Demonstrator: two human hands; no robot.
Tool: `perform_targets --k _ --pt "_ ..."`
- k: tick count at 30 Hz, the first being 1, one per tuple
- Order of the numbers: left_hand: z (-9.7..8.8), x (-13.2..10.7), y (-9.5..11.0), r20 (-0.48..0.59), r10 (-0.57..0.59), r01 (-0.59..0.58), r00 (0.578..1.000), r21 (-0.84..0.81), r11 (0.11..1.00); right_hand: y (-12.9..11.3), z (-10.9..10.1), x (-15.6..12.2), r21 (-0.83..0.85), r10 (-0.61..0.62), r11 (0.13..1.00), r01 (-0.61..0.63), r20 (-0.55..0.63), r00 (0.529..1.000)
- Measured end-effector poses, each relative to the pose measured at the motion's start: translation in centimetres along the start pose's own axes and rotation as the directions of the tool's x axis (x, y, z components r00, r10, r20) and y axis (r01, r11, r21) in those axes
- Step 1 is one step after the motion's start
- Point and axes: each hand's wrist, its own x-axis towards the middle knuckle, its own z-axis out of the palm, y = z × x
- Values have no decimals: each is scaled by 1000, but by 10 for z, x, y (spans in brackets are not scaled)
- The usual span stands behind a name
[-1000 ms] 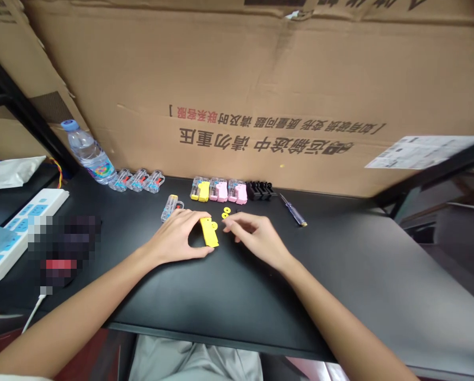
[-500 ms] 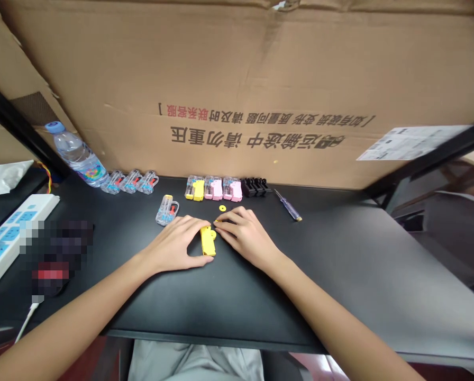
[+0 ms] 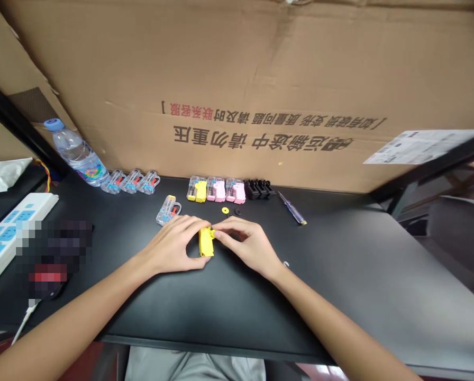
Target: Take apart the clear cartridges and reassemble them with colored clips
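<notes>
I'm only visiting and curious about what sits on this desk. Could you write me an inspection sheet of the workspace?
Surface: black table, matt and dark.
Job's things: yellow part on the table between both hands; yellow ring and small black piece just behind it.
Clutter: clear toy, clear pieces, yellow and pink pieces, black pieces, screwdriver, water bottle.
Grippers: left hand grips the yellow part's side; right hand pinches its top end.
Cables: power strip at left; white cable near the front edge.
Surroundings: cardboard sheet with upside-down print behind the table; paper label at right.
</notes>
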Motion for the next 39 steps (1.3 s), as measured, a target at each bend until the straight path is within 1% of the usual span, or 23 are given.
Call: perform_targets --k 2,7,9,10,12,14,17,21,23,24,25,26,27,28,29,30,31,33,34,36,39 --pt "-1 0 0 -11 14 -14 1000 -4 1000 -1 3 0 34 21 999 -22 23 1000" --pt "-2 0 0 -18 17 -18 1000 -16 1000 1 7 0 75 70 995 -71 17 997" --pt "-2 0 0 -27 22 -22 999 -11 1000 0 9 0 148 122 981 -127 41 992" --pt "-2 0 1 -32 27 -27 999 -8 1000 -1 9 1 205 167 963 -176 62 984" --pt "-2 -1 1 -44 42 -42 998 -2 999 -4 11 1 324 276 899 -295 105 955" --pt "-3 -1 2 -59 60 -59 996 4 998 -6 12 1 403 359 834 -376 122 925" --pt "-3 0 3 -77 73 -72 994 17 997 -9 13 2 445 400 798 -407 114 909" --pt "-3 0 4 -51 60 -58 997 27 998 -9 12 2 434 414 795 -423 120 902" --pt "-3 0 4 -25 37 -36 999 27 999 -8 9 3 381 389 827 -414 146 910" --pt "-2 0 4 -16 26 -26 1000 26 999 -7 6 4 331 361 860 -388 141 922" --pt "-2 0 4 -11 18 -18 1000 24 1000 -6 3 4 255 322 905 -340 112 940" --pt "-2 -1 3 -11 12 -11 1000 20 1000 -4 -1 5 144 267 951 -273 57 962" --pt "-1 -1 3 -15 4 -3 1000 12 1000 -1 -6 7 -2 191 982 -191 -11 982" --pt "-1 -1 2 -18 -8 9 1000 3 1000 2 -9 8 -173 100 979 -112 -72 992" --pt "-1 -1 1 -24 -24 24 999 -8 1000 5 -12 9 -346 10 937 -46 -105 994" --pt "-1 -2 1 -28 -40 40 999 -20 999 8 -14 10 -497 -59 868 3 -96 994" --pt "-1 -2 0 -32 -53 52 998 -34 998 11 -14 11 -610 -97 792 40 -60 993" --pt "-3 -2 -2 -38 -76 73 996 -69 995 14 -11 11 -731 -112 674 106 40 993" --pt "-3 -2 -2 -37 -86 82 996 -91 992 13 -8 10 -754 -109 642 137 87 990" --pt "-5 -1 -3 -30 -105 100 994 -137 986 10 -2 8 -752 -112 626 205 173 978" --pt "-7 0 -4 -27 -116 109 993 -185 977 2 2 4 -688 -124 674 270 255 959"
